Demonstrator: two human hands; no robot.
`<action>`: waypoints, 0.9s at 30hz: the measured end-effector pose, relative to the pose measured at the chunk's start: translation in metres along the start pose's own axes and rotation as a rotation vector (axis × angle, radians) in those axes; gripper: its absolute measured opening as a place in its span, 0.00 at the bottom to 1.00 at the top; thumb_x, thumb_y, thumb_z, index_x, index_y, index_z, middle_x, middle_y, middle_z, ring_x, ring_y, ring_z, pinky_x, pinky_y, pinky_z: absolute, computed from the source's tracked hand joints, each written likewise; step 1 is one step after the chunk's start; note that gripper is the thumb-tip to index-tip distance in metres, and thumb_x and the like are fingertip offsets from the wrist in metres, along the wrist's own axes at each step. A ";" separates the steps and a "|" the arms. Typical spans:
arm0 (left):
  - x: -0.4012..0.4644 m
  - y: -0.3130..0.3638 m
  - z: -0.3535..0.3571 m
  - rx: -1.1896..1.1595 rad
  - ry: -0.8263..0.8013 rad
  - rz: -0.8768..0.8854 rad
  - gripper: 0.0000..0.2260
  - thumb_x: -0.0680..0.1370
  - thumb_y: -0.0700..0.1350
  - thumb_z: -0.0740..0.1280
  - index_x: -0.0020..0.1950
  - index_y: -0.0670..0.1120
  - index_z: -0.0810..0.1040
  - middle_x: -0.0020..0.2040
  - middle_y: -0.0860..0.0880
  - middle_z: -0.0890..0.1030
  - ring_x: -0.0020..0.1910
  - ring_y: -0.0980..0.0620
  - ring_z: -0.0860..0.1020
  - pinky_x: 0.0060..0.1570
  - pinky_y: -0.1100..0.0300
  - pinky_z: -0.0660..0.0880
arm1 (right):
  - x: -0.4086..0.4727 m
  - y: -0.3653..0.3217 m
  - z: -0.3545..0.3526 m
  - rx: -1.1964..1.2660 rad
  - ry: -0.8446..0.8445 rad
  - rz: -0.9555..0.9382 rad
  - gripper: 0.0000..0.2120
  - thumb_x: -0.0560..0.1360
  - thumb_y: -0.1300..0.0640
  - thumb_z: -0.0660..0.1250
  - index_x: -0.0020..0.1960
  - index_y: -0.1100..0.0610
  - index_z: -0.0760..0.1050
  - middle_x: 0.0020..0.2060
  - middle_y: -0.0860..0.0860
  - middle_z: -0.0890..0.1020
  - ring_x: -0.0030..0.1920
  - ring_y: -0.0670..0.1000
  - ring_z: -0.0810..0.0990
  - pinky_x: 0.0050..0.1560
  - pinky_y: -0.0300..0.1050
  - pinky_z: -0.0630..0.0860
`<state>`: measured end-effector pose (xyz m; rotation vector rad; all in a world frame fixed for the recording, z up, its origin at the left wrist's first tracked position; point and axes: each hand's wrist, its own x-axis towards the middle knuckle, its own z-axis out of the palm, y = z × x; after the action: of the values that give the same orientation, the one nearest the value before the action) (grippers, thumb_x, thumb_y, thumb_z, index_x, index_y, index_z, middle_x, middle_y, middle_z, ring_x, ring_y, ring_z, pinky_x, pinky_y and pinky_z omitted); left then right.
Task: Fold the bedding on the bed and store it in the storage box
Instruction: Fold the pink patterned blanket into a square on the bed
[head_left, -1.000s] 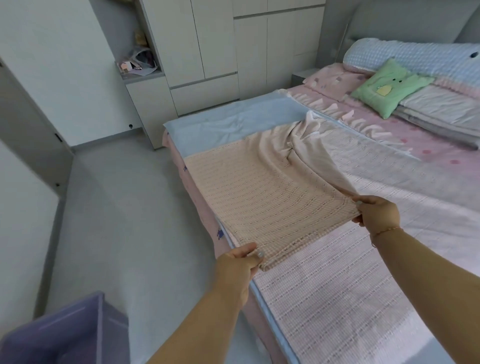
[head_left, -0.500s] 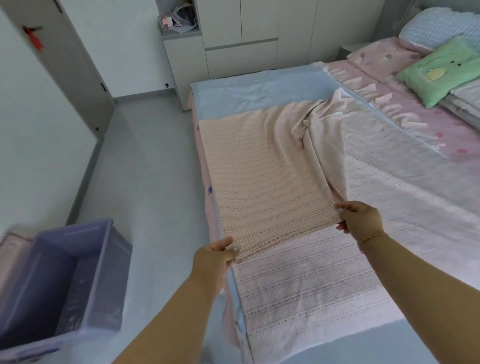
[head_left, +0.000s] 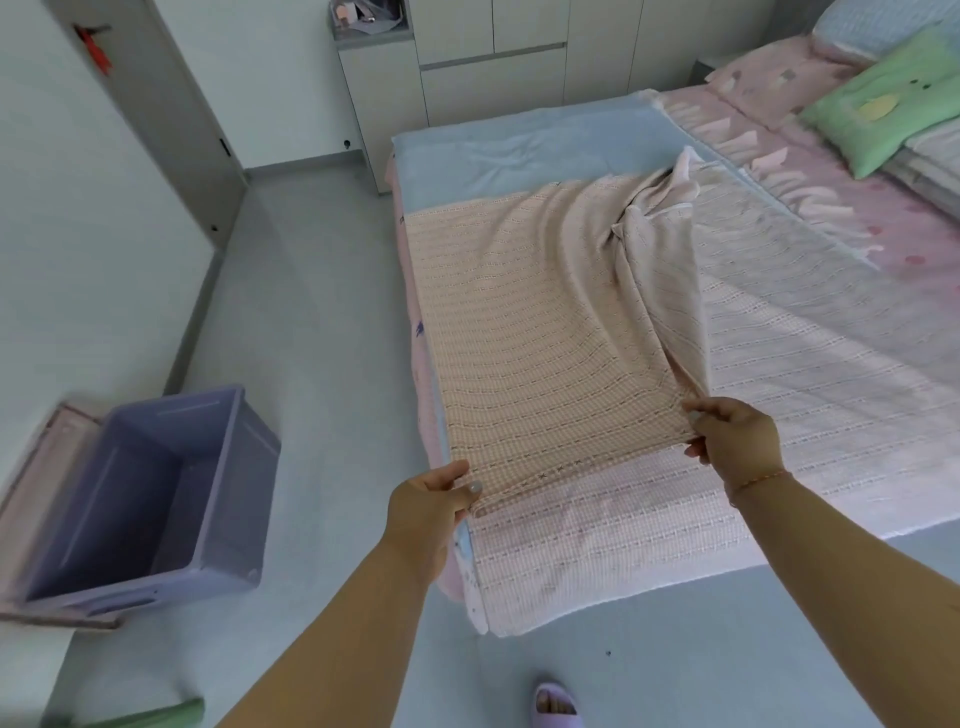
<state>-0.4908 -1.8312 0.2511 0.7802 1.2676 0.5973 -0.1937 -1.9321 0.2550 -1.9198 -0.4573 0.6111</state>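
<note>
Now both hands, left (head_left: 423, 512) right (head_left: 737, 439), pinch blanket (head_left: 545, 332) edge.

Blanket (head_left: 545, 332): peach woven cloth, open-weave ribbing, matt, slightly rough. Bed (head_left: 519, 156): smooth blue cloth sheet. Storage box (head_left: 156, 499): lilac moulded plastic, smooth, faint sheen. Pillow (head_left: 883, 104): green soft cloth. Floor (head_left: 311, 312): smooth, matt grey. Slipper (head_left: 556, 709): lilac, smooth.

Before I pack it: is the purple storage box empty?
Seemingly empty: the purple storage box stands open on the floor, its visible inside bare; the nearest corner is hidden.
</note>
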 end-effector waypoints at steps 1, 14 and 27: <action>-0.009 -0.004 -0.002 -0.001 -0.006 0.009 0.18 0.73 0.27 0.68 0.63 0.36 0.77 0.57 0.43 0.80 0.51 0.47 0.80 0.63 0.50 0.75 | -0.008 0.002 -0.005 0.008 0.006 -0.009 0.06 0.75 0.65 0.65 0.47 0.56 0.80 0.31 0.57 0.79 0.23 0.48 0.75 0.28 0.41 0.72; -0.101 -0.097 -0.029 0.009 -0.063 0.042 0.17 0.73 0.29 0.70 0.60 0.39 0.79 0.59 0.43 0.81 0.58 0.44 0.79 0.64 0.49 0.74 | -0.111 0.051 -0.068 -0.016 0.049 -0.008 0.08 0.75 0.65 0.64 0.48 0.56 0.80 0.31 0.58 0.79 0.27 0.54 0.74 0.31 0.42 0.70; -0.057 -0.203 -0.036 0.222 0.115 -0.091 0.15 0.69 0.29 0.73 0.50 0.46 0.83 0.53 0.43 0.82 0.50 0.45 0.82 0.58 0.51 0.77 | -0.101 0.149 -0.047 -0.445 -0.182 0.086 0.10 0.77 0.62 0.60 0.48 0.51 0.78 0.35 0.51 0.81 0.32 0.48 0.80 0.30 0.34 0.70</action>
<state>-0.5435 -1.9925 0.1211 0.8758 1.4845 0.4376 -0.2402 -2.0828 0.1561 -2.3232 -0.6728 0.7946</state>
